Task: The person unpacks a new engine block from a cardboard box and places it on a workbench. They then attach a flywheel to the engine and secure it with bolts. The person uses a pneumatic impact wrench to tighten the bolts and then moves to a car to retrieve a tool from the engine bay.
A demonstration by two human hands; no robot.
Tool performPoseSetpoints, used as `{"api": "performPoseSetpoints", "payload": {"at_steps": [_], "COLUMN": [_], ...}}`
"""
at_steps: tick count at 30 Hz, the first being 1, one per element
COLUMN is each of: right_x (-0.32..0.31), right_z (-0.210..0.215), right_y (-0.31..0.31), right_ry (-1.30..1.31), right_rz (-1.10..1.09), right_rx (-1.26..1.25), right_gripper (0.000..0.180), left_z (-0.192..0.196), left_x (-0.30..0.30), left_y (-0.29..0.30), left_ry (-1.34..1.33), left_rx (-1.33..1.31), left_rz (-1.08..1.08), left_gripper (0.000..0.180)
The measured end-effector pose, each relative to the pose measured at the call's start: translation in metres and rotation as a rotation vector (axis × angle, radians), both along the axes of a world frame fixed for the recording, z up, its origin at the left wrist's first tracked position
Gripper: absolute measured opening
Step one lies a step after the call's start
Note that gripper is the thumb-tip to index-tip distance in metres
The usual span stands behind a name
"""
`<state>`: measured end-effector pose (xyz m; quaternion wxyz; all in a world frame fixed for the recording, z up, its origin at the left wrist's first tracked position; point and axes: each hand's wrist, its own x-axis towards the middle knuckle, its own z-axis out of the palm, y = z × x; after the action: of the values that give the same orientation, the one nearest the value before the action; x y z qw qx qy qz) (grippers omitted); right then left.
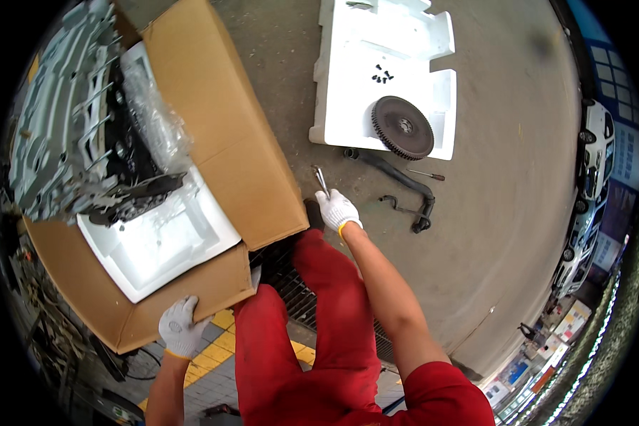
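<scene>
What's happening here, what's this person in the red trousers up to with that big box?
A person in white work gloves stands over an opened cardboard box that holds an engine bedded in white foam. The left hand rests on the box's near flap. The right hand reaches down to the concrete floor and holds a slim metal tool. Farther out lie a foam tray carrying a toothed flywheel, a black hose and a screwdriver.

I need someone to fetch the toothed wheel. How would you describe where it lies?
Find the white foam block on the concrete floor. The toothed wheel lies flat at its near edge: a dark round disc with fine teeth, far bigger than the small black bolts beside it.
</scene>
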<state>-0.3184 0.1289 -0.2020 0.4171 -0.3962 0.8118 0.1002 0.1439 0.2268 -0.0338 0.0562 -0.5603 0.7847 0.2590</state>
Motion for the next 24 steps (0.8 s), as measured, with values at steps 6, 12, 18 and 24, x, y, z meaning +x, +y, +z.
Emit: {"api": "performPoseSetpoints", "payload": {"at_steps": [6, 12, 18, 24], "right_x": [-0.028, -0.042, -0.068, -0.120], "right_z": [-0.081, -0.137, -0.126, -0.061], "right_y": [-0.018, 0.000, 0.017, 0.026], "right_ry": [-0.065, -0.005, -0.060, 0.393], "right_rz": [0.144, 0.147, -0.295, -0.323], "right_rx": [-0.014, -0.374, -0.692, -1.073], "right_gripper": [0.056, 0.060, 0.042, 0.042], "left_z": [-0.019, -0.030, -0.025, -0.034], "left_x": [0.008, 0.008, 0.007, 0.009], "left_y": [0.010, 0.023, 0.020, 0.035], "left_ry": [-0.047, -0.110, -0.199, -0.163], "left_rx": [-0.081, -0.171, -0.180, -0.253], "left_rz": [-0.030, 0.003, -0.089, 0.037], "left_gripper": [0.061, 0.063, 0.049, 0.056]}}
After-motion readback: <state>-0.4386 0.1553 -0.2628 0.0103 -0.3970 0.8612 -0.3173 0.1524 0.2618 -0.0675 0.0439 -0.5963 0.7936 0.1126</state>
